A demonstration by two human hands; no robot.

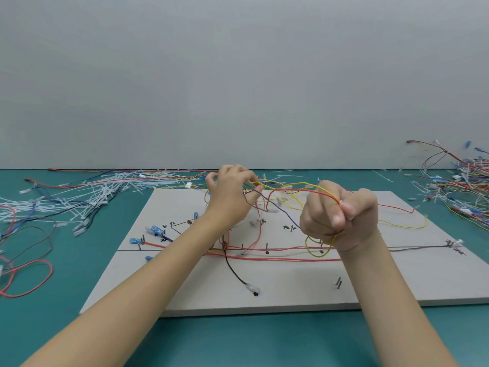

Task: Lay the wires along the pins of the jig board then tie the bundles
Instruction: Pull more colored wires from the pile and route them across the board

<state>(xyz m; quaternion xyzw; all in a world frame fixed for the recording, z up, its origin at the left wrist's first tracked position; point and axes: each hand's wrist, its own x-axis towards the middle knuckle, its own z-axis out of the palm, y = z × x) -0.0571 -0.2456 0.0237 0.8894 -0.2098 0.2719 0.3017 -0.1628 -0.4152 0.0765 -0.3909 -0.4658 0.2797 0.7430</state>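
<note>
The right-edge wire pile (pixel 468 186) is cut off, and the jig board (pixel 277 282) markings are too blurred to read.

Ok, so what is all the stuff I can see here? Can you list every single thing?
Jig board: one, pale grey, flat on the table, black writing and lines on it.
Pins: several, dark, upright on the board.
Wires on the board: many, red, black and yellow, some running along the pins, some tangled above.
Held wires: a few, yellow, red and orange, stretched between both hands.
Cable ties: a big heap, white, far left of the table.
Loose wires: a tangled pile, mixed colours, far right.
Red wire loop: one, near left of the table.
Table: one, teal.
Wall: grey, behind.
Left hand: pinching wires above the board.
Right hand: gripping wires, fist closed.
</note>
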